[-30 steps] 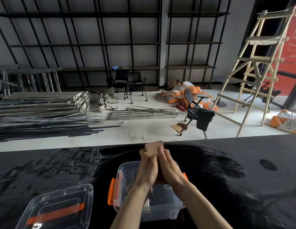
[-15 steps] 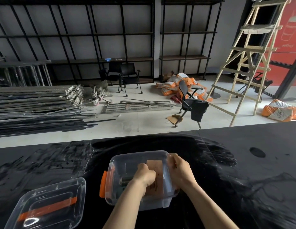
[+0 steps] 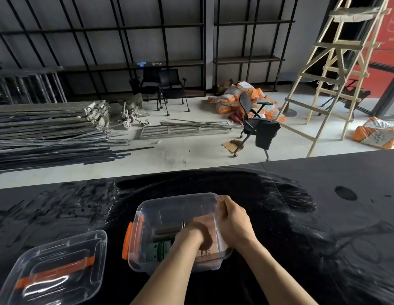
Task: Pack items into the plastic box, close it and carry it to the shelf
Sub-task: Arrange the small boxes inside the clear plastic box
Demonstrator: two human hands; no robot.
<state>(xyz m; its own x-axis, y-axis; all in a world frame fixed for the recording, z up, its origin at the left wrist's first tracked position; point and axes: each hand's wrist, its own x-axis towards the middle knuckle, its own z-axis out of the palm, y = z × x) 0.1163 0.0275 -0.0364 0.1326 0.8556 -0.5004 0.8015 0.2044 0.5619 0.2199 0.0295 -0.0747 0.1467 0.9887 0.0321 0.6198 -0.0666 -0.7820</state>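
The brown cardboard piece (image 3: 208, 227), held up above the plastic box (image 3: 169, 208) a moment ago, is now down inside it, so packing continues. The left hand (image 3: 195, 235) curls closed on it, pressing. The right hand (image 3: 232, 219) grips the box's right rim. The lid (image 3: 57, 269) waits near left.

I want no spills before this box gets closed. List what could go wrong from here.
1. The left hand is pressing the brown packet into the clear box; if it stands proud of the rim, the lid may not seat.
2. The lid lies apart on the left, near the table's front edge, and could get knocked off.
3. Only the right hand steadies the box wall; it could slide.
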